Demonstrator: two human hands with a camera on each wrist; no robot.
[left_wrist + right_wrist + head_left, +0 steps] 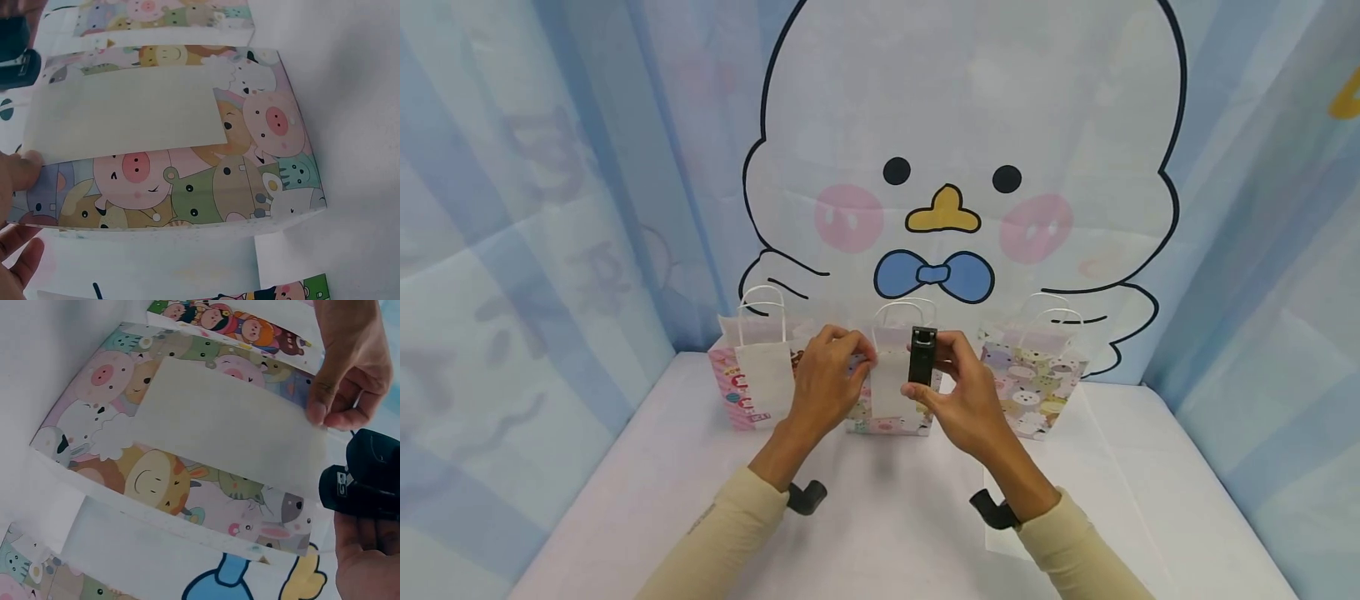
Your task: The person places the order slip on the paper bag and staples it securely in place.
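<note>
In the head view, my right hand (pixel 964 402) grips a black stapler (pixel 922 357) upright at the top right of the middle paper bag (pixel 895 427). This bag has a cartoon-animal print and white twisted handles. A blank white paper (pixel 889 385) hangs down its front from the top edge. My left hand (pixel 826 382) pinches the paper and the bag's rim at the top left corner, thumb on the front, as the right wrist view also shows. There the stapler's end (pixel 337 487) overlaps the bag's top edge beside the paper (pixel 225 425).
A pink printed bag (pixel 730 385) with a white paper on its front stands to the left. Another animal-print bag (pixel 1026 387) stands to the right. Behind them hangs a curtain (pixel 970 100) with a cartoon bird. A white sheet (pixel 1003 543) lies on the white table (pixel 887 533).
</note>
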